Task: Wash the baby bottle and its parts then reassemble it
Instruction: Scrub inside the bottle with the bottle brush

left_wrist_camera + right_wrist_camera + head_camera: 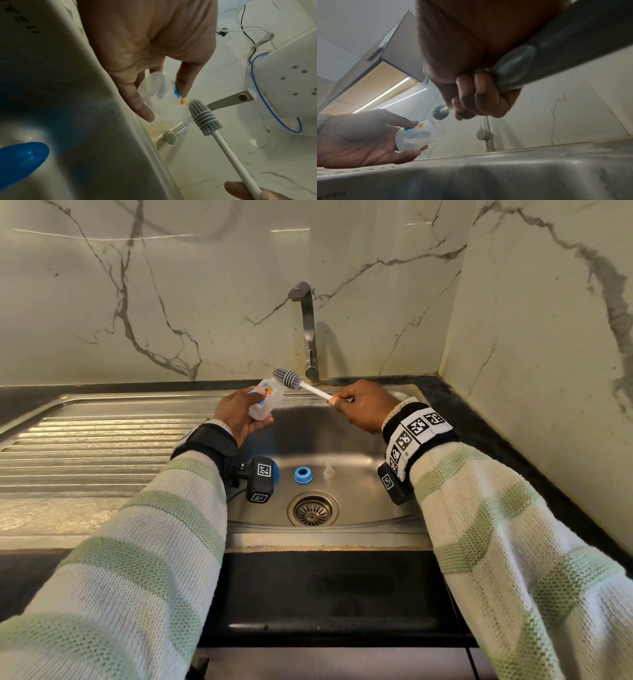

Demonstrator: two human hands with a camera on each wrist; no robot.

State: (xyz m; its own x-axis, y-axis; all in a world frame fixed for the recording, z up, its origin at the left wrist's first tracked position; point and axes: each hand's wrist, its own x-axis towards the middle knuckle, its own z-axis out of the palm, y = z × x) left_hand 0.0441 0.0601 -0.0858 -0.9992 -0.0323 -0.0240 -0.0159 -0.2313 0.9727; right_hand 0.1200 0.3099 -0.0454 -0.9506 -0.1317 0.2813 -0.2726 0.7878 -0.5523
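My left hand [239,414] holds the clear baby bottle [265,404] with coloured print above the sink's far left rim, its open neck tilted up toward the tap. Fingers and thumb curl round the bottle [164,100] [418,136]. My right hand [363,405] grips the white handle of a grey silicone bottle brush [289,378]. The brush head [203,117] [439,111] hovers just outside the bottle's mouth. A blue collar ring [303,474] and a clear teat [329,470] lie on the sink floor. A blue cap [20,161] lies beneath my left wrist.
The steel sink [370,491] has a drain strainer [312,510] at its front middle. A tap [308,333] stands behind the basin, no water running. A ribbed draining board [85,453] lies to the left. Marble walls close the back and right.
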